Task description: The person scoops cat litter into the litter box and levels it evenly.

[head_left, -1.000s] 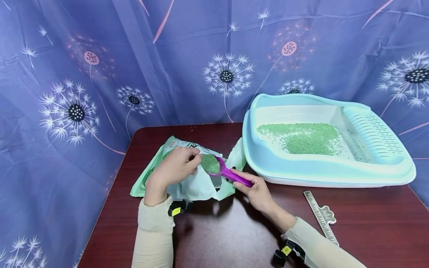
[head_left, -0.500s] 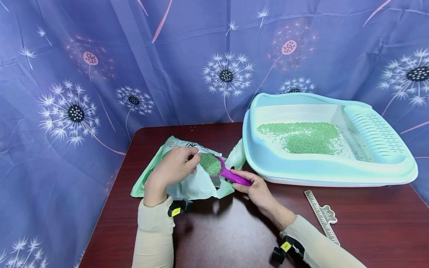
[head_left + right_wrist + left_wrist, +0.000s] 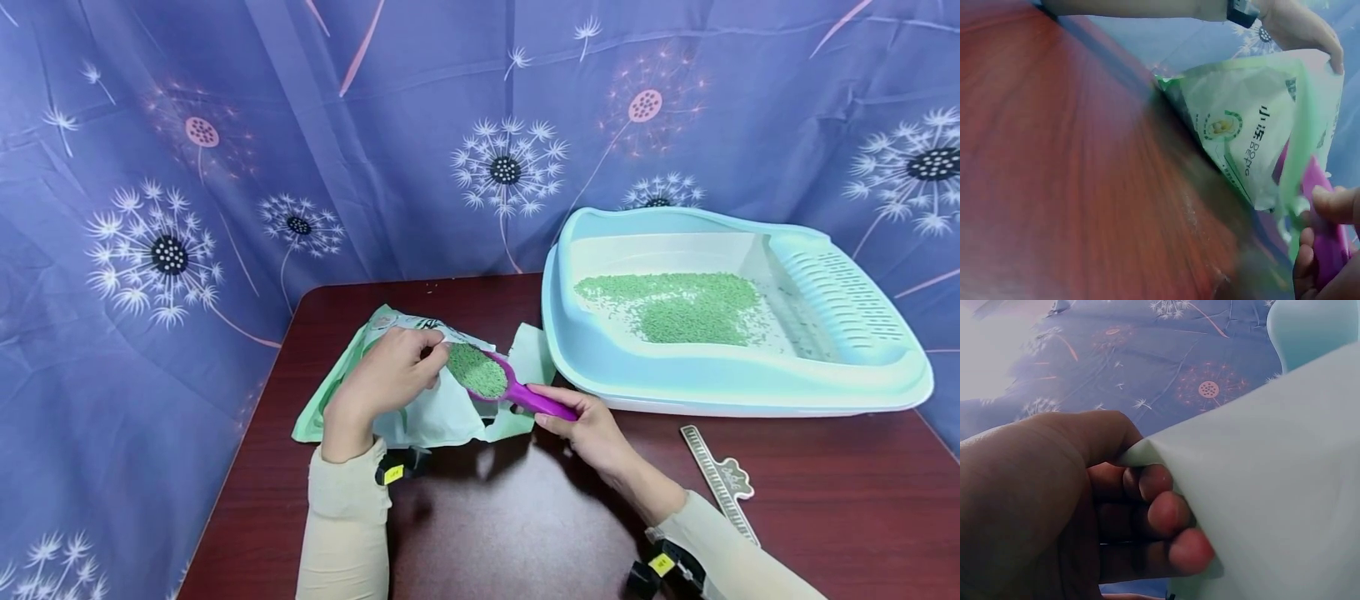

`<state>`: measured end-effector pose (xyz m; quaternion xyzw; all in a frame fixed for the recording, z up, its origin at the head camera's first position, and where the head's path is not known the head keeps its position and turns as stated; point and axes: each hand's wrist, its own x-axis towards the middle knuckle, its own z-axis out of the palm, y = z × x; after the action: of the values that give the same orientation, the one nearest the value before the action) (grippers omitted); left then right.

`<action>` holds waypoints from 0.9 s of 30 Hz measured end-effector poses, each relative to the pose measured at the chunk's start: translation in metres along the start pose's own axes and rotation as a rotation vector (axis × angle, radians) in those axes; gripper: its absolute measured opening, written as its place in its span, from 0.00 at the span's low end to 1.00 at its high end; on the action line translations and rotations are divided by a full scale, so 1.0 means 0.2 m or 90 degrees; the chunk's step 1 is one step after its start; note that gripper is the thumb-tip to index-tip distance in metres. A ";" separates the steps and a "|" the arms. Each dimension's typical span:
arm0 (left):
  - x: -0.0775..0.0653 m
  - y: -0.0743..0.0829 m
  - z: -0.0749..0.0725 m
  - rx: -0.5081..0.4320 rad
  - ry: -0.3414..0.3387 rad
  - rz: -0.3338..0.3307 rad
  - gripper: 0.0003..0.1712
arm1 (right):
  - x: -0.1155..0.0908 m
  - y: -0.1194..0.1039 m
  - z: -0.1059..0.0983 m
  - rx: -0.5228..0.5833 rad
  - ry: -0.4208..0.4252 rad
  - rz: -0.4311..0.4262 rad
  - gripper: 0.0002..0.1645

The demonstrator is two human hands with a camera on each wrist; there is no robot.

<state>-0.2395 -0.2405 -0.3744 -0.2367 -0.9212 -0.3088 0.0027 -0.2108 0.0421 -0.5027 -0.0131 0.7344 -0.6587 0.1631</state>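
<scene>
My left hand (image 3: 397, 371) pinches the upper edge of a green and white bag (image 3: 442, 417) between thumb and fingers; the left wrist view shows the pale bag film (image 3: 1272, 456) drawn up in that pinch. My right hand (image 3: 592, 425) grips the handle of a purple scoop (image 3: 540, 403). Green pellets (image 3: 480, 372) fill the scoop's bowl, which lies in the bag's mouth, its far end hidden by the bag. In the right wrist view the scoop handle (image 3: 1329, 250) sits between thumb and fingers, close to the bag's torn edge.
A light blue litter box (image 3: 720, 375) stands at the right back, with green pellets (image 3: 690, 321) spread over its floor. A flat bag clip (image 3: 720, 483) lies on the dark red table (image 3: 480, 525) in front of it. A blue dandelion-print curtain (image 3: 412, 150) hangs behind.
My right hand has drawn the scoop slightly right, so more of its pellet-filled bowl shows at the bag's mouth. The bag's loose flap has shifted. My left hand stays in place.
</scene>
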 end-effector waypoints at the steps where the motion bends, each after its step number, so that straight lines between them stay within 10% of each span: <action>1: 0.00 0.00 0.00 0.000 0.001 0.002 0.22 | -0.01 0.00 0.00 -0.008 -0.001 -0.006 0.28; 27: 0.00 0.00 0.02 0.004 -0.001 -0.004 0.22 | -0.32 -0.14 -0.28 -0.266 0.042 -0.164 0.24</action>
<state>-0.2392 -0.2382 -0.3766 -0.2341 -0.9228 -0.3059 0.0018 -0.1708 0.1066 -0.4569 -0.1186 0.8517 -0.5082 0.0478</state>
